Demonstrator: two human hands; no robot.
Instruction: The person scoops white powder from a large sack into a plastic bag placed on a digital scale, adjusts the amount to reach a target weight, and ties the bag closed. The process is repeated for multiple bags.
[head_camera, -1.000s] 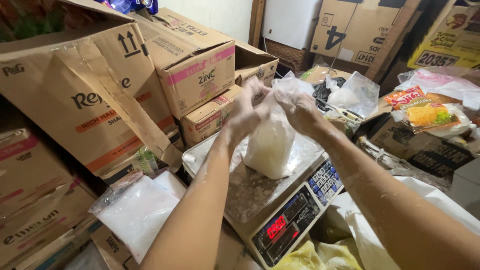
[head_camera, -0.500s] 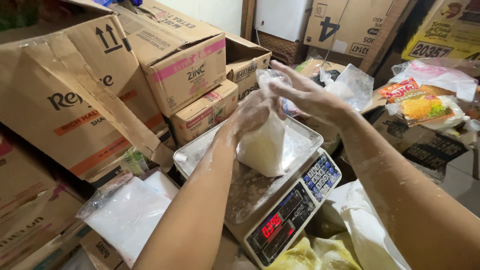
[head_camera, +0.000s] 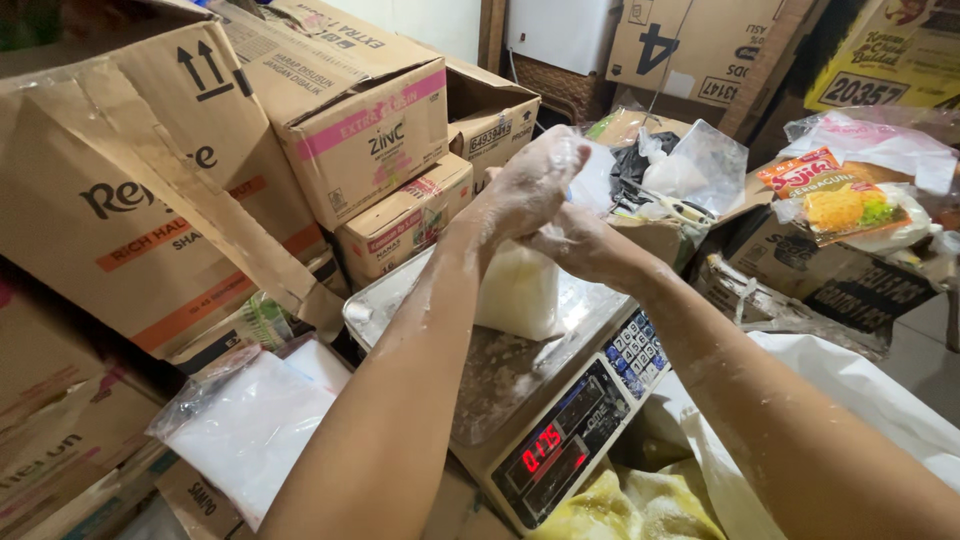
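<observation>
White powder fills a small clear plastic bag that stands upright on the steel pan of a digital scale, whose red display is lit. Both flour-dusted hands meet above the bag at its neck: the left hand is closed over the top, fingers curled together around the gathered plastic, and the right hand pinches the same neck just below, fingers pressed tight on the film. The bag's base rests on the pan, which is smeared with spilled powder. Judged from this arrangement, filling and weighing appear done, and closing of the neck is in hand; no knot or tie can be made out, so sealing seems unfinished. A larger flat bag of white powder lies to the left of the scale, already closed as far as can be told, suggesting one finished portion. Cardboard cartons are stacked behind and to the left; packets of instant noodles sit on boxes at right. A big white sack lies open under the right forearm.
</observation>
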